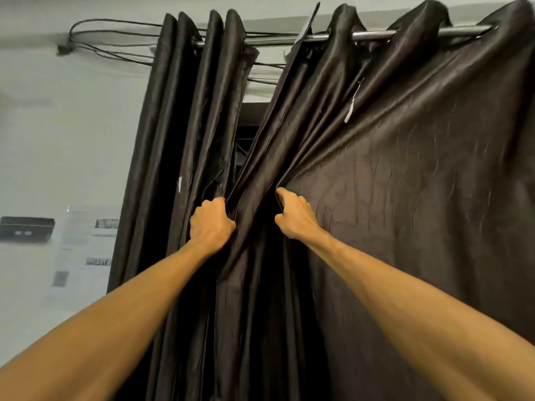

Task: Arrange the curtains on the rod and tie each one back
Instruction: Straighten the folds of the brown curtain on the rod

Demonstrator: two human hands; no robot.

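Note:
Two dark brown curtains hang from a metal rod [373, 34] near the ceiling. The left curtain [185, 134] is bunched into tight folds. The right curtain [419, 183] is spread wide, and its inner edge is drawn leftward and down toward the middle. My left hand [210, 222] grips a gathered fold at that inner edge, where the two curtains meet. My right hand [293, 215] pinches the right curtain's cloth a little to the right, at the same height. Between the curtains, higher up, a narrow gap shows a dark window frame [250, 111].
Black cables [115, 33] loop along the wall from a clip at the upper left toward the rod. A dark box [26, 228] and some printed sheets [84, 247] are fixed to the pale wall left of the curtains. A white tag [349, 111] dangles on the right curtain.

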